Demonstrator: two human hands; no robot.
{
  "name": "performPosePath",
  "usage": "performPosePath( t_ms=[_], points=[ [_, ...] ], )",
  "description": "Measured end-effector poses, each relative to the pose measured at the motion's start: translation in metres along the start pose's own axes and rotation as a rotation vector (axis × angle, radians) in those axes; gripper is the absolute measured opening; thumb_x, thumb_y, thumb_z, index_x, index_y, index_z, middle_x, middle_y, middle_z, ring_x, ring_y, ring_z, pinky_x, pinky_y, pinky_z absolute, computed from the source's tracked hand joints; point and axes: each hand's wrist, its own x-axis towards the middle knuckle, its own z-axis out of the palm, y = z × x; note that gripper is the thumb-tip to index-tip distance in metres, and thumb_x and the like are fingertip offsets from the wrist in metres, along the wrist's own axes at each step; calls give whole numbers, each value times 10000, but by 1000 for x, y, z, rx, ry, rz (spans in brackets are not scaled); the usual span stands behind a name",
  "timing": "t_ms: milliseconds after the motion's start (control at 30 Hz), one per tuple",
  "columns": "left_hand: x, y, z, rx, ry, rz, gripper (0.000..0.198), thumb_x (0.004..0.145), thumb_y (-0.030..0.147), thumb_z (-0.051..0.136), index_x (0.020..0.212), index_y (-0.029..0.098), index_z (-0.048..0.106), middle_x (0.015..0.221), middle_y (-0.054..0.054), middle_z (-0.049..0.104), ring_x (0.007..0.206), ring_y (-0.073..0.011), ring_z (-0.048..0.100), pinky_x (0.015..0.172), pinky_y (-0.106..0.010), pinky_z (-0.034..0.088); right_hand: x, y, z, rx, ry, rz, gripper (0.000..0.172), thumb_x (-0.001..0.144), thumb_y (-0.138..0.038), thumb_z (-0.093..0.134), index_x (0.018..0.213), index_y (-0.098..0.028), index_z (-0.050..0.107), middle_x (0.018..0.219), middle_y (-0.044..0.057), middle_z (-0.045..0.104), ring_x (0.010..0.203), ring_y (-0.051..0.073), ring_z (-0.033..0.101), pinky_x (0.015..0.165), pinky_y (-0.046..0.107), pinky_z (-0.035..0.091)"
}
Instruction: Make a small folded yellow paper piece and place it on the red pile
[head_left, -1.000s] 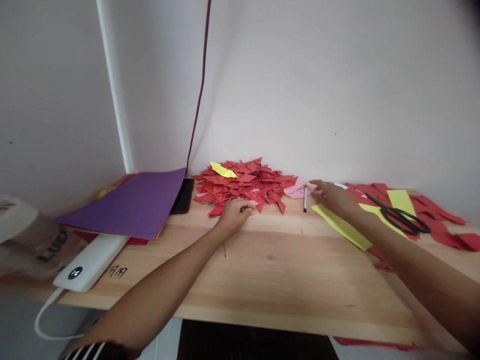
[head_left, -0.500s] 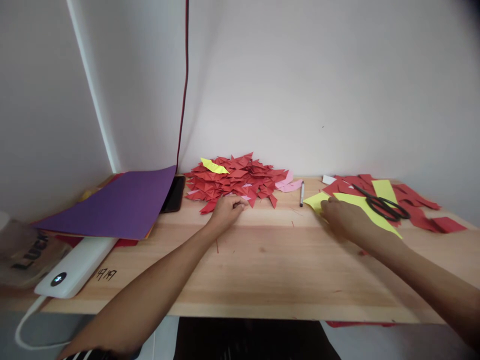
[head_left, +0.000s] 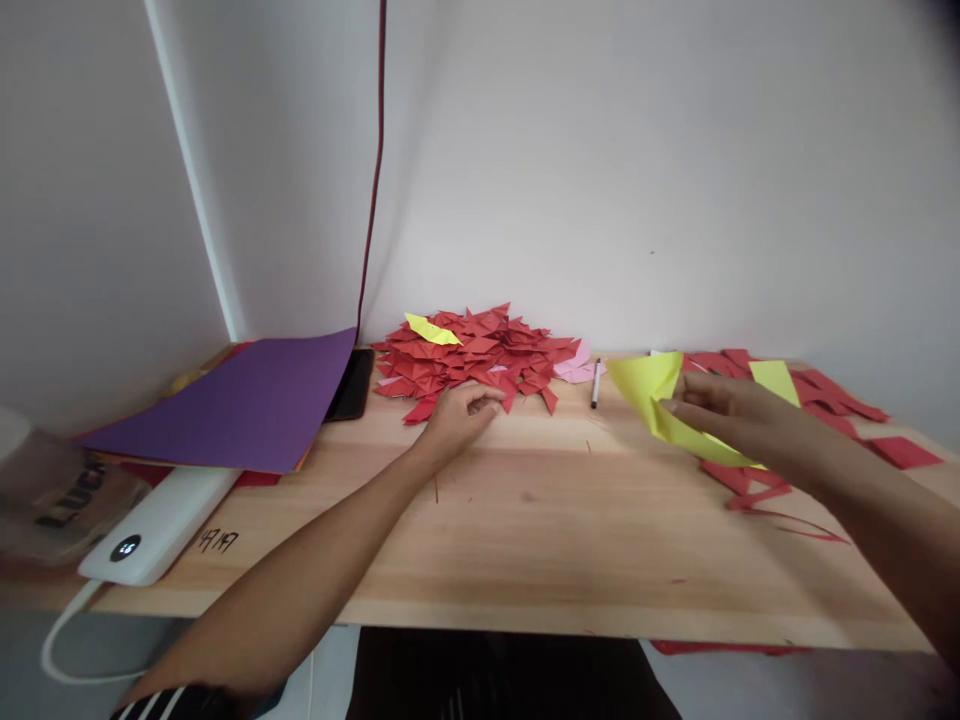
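Observation:
My right hand [head_left: 705,405] grips a large yellow sheet [head_left: 651,385], which is bent and raised off the table. My left hand [head_left: 463,412] rests at the front edge of a heap of folded red papers [head_left: 480,345], its fingers curled; whether anything small is between them is hidden. On top of the heap lies a folded yellow piece [head_left: 433,330]. Pink folded papers [head_left: 579,365] lie at the heap's right side. A marker [head_left: 596,384] stands out on the wood between the heap and the yellow sheet.
Purple paper [head_left: 225,405] tops a stack at the left, beside a dark phone [head_left: 351,388] and a white power bank [head_left: 161,525] with a cable. Red scraps [head_left: 904,452] and a small yellow rectangle [head_left: 775,380] lie right on the wooden table [head_left: 525,560].
My right hand has lifted the yellow sheet, which now curls upward, uncovering red scraps beneath. The scissors are now hidden behind my right hand. My left hand has barely moved.

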Motion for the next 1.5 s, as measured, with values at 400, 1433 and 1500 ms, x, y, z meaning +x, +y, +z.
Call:
performPosePath(
  t_ms=[400, 1433, 1500],
  points=[
    [-8, 13, 11, -663, -295, -248, 492, 649, 409, 811, 1009, 100, 684, 1028, -142, 719, 904, -202, 679, 841, -327, 508, 32, -27, 98, 945, -313, 89, 463, 825, -568, 564, 1122, -220, 635, 959, 89, 756, 849, 261, 720, 712, 369, 569],
    [-5, 6, 7, -321, -154, -85, 177, 755, 277, 656, 858, 133, 664, 866, -47, 700, 765, -140, 624, 712, -251, 474, 35, -12, 103, 849, -9, -48, 245, 822, -420, 664, 979, -232, 649, 955, 26, 708, 770, 162, 650, 693, 295, 526],
    [-7, 13, 3, -154, -59, -19, 140, 780, 268, 633, 835, 144, 666, 811, -26, 677, 725, -128, 589, 671, -237, 444, 37, -13, 99, 774, 79, -96, 211, 818, -397, 660, 950, -239, 610, 906, 7, 669, 735, 137, 607, 619, 250, 486]
  ],
)
